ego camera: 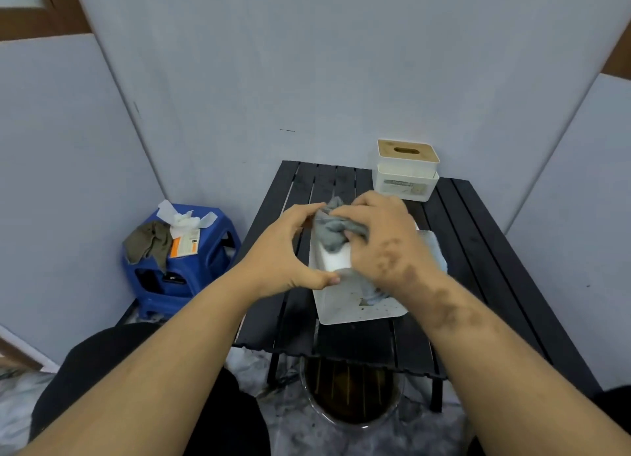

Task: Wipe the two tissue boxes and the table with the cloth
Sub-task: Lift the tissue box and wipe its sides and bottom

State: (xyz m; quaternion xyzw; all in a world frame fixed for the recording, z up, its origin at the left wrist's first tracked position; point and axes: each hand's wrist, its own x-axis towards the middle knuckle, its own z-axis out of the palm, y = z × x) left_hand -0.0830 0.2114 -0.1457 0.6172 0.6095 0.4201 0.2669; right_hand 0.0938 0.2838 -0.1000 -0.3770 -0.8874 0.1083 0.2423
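Note:
A white tissue box (358, 305) lies on its side in the middle of the black slatted table (478, 250). My right hand (386, 237) presses a crumpled grey cloth (333, 230) onto its upper face. My left hand (286, 250) steadies the box from the left, thumb at its near edge and fingertips touching the cloth. A second white tissue box (406, 170) with a wooden slotted lid stands upright at the table's far right corner, apart from both hands.
A blue plastic stool (191, 268) stands left of the table, carrying an olive rag (148, 244), white tissues and an orange-labelled packet. A round basin of dark liquid (351, 397) sits on the floor under the table's near edge. Grey walls close in behind and on both sides.

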